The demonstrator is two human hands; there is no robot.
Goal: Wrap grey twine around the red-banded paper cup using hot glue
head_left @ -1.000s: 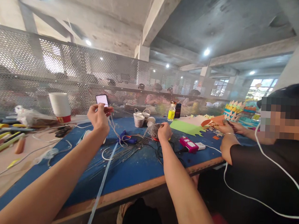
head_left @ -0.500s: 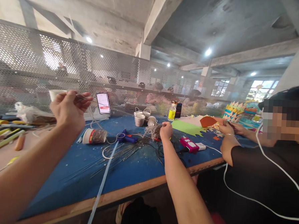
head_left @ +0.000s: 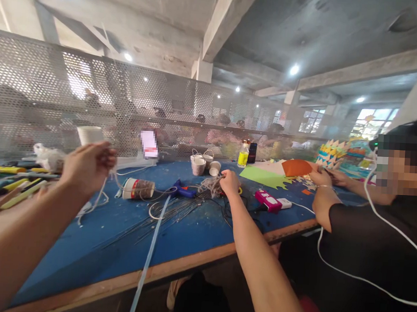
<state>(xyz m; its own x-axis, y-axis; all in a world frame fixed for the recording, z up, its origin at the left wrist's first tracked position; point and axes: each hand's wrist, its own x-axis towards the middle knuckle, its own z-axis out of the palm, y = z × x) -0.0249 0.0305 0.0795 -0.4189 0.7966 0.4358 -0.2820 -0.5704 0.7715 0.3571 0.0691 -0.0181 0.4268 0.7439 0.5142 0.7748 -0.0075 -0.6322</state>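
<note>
My left hand [head_left: 89, 168] is raised on the left with its fingers pinched around a pale string [head_left: 103, 194], which hangs down to the table. My right hand [head_left: 230, 181] is closed at the edge of a tangled grey bundle of string [head_left: 212, 186]; its fingertips pinch some strands. Between my hands a paper cup [head_left: 139, 188] lies on its side, partly wrapped in brown, with string across it. A blue glue gun [head_left: 184, 190] lies beside the bundle, and a long translucent glue stick [head_left: 150, 257] extends from it past the table edge.
Thin wires [head_left: 145, 225] lie on the blue table [head_left: 189, 248]. Small paper cups [head_left: 197, 165] stand behind. A phone [head_left: 149, 146], a yellow-labelled bottle [head_left: 243, 157] and a pink device [head_left: 267, 201] are around. At right a co-worker's hands [head_left: 322, 176] hold orange paper [head_left: 297, 168]. Tools [head_left: 21, 195] lie left.
My left hand has moved down and slightly left, still with string in it. My right hand stays at the bundle. The view has shifted slightly.
</note>
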